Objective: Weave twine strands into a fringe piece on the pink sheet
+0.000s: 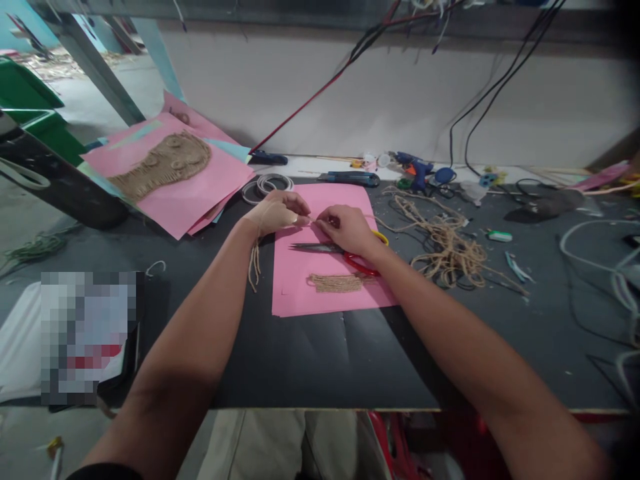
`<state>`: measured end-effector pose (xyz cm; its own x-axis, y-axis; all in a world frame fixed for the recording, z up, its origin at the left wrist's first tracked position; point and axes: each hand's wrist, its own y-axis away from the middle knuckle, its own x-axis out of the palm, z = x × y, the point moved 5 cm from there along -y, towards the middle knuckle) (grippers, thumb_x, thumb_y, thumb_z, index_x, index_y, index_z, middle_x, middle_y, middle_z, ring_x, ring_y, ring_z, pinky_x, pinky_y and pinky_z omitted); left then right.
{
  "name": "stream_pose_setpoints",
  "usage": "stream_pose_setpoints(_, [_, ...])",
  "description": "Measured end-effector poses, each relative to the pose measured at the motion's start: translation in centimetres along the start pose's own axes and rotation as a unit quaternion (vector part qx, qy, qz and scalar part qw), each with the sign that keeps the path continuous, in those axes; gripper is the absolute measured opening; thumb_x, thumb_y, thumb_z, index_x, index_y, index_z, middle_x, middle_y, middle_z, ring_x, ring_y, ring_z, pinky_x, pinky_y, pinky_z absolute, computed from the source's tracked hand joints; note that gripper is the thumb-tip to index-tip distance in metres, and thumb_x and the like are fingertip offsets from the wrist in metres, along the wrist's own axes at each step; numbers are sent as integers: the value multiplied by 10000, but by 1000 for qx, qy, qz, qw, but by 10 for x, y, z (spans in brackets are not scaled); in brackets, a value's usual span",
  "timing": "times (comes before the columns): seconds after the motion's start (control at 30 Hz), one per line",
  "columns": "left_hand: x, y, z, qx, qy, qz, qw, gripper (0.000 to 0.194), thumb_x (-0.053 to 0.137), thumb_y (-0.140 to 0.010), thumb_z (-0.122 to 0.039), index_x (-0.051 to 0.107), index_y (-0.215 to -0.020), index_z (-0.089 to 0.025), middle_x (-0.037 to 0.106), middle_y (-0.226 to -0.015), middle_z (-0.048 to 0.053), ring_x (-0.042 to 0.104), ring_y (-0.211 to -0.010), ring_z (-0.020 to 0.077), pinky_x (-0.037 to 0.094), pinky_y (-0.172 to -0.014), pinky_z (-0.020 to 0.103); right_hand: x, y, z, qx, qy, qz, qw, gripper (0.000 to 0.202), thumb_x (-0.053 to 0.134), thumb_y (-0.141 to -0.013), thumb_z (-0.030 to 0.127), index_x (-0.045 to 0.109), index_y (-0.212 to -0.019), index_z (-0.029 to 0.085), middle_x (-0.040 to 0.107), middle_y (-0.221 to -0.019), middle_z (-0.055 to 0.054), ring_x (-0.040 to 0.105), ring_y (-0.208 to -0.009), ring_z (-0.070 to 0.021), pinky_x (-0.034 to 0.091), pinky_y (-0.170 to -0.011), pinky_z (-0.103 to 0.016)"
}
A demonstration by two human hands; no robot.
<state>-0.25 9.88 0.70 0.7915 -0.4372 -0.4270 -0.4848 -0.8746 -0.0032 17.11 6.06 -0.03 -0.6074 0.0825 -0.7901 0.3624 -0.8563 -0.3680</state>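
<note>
My left hand [281, 212] and my right hand [345, 227] meet fingertip to fingertip above a pink sheet [300, 293], both pinching a strand of jute twine. Loose ends of that twine [255, 263] hang below my left wrist. Beneath my right hand lie scissors [317, 247] with one red and one yellow handle loop, partly covered by my right forearm. Closer to me on the sheet is a small flat piece of jute cords laid side by side [335, 284]. From my right hand a strand runs toward a tangled heap of jute twine [450, 247].
Left of the hands, pink and blue sheets [170, 207] carry a larger jute-covered shape [173, 160]. A utility knife [353, 178], wire coils [267, 188] and a blue glue gun [417, 170] lie along the back. Cables [595, 233] spread at right; a dark cylinder [60, 180] leans at left.
</note>
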Motion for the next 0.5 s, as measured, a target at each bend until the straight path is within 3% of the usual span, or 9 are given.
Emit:
stream_pose_setpoints(0.27, [5, -4, -1, 22, -43, 9, 999, 219, 772, -646, -234, 725, -847, -160, 753, -813, 66, 671, -778, 172, 514, -730, 310, -1, -1, 2, -3, 14, -1, 1000, 126, 639, -898, 198, 761, -904, 168, 740, -841, -65, 602, -738, -184, 411, -698, -305])
stream_pose_setpoints(0.5, [2, -2, -4, 1, -87, -21, 996, 148, 764, -686, -227, 767, -820, -163, 752, -785, 71, 653, -726, 177, 507, -688, 320, -1, 0, 0, -3, -21, -6, 1000, 142, 648, -899, 194, 782, -941, 172, 772, -869, -62, 646, -754, -181, 445, -710, -298])
